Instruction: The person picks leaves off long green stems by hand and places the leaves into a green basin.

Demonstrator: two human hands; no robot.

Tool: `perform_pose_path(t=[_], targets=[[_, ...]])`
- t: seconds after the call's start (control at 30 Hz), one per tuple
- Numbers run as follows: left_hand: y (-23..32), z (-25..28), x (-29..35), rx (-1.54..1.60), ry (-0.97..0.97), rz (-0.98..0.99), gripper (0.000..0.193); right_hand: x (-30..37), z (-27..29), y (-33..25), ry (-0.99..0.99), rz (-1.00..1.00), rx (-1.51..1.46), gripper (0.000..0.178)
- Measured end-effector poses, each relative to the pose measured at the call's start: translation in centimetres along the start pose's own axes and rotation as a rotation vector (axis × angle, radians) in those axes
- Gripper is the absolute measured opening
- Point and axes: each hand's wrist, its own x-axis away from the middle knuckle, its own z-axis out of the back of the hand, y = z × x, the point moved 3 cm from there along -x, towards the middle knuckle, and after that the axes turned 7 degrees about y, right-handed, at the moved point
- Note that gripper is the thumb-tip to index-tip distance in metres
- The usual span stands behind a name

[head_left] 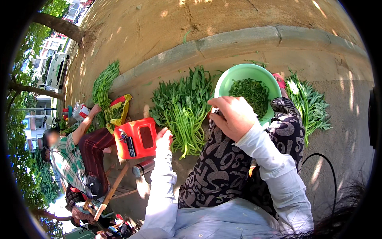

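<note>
We are holding our right hand (235, 118) over our patterned trousers (213, 167), near the light green basin (225, 77). Its fingers are curving toward the thumb; we cannot tell whether they are pinching anything. Our left hand (164, 138) is curling its fingers just beside the red container (137, 124), and we cannot tell if it is gripping something. Long-stemmed greens (181, 113) are lying between container and basin, while cut greens (250, 93) are resting inside the basin. Another leafy bundle (308, 101) is lying to its right. Leftward, a seated person (75, 153) is reaching toward more greens (105, 85).
</note>
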Motion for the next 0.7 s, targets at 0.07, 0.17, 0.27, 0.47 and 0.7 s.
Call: perform_pose_path(t=[0.07, 0.17, 0.27, 0.47, 0.7], targets=[[-4.6, 1.8, -0.3, -0.263, 0.033, 0.007, 0.036, 0.0, 0.0, 1.1, 0.062, -0.015, -0.061, 0.024], [-10.7, 3.3, -2.2, -0.325, -0.011, -0.013, 0.059, 0.0, 0.1, 1.8, 0.097, -0.089, -0.171, 0.024], [-9.3, -0.4, -0.6, -0.680, 0.015, 0.006, 0.089, 0.3, 0.2, 2.7, 0.109, -0.138, -0.191, 0.023], [-8.5, -1.4, -1.8, -0.787, 0.049, -0.017, 0.113, -0.1, 0.3, 2.1, 0.107, -0.124, -0.195, 0.023], [-9.3, -4.6, -1.7, -0.728, 0.115, -0.031, 0.131, -0.1, 0.5, 2.1, 0.091, -0.122, -0.178, 0.023]])
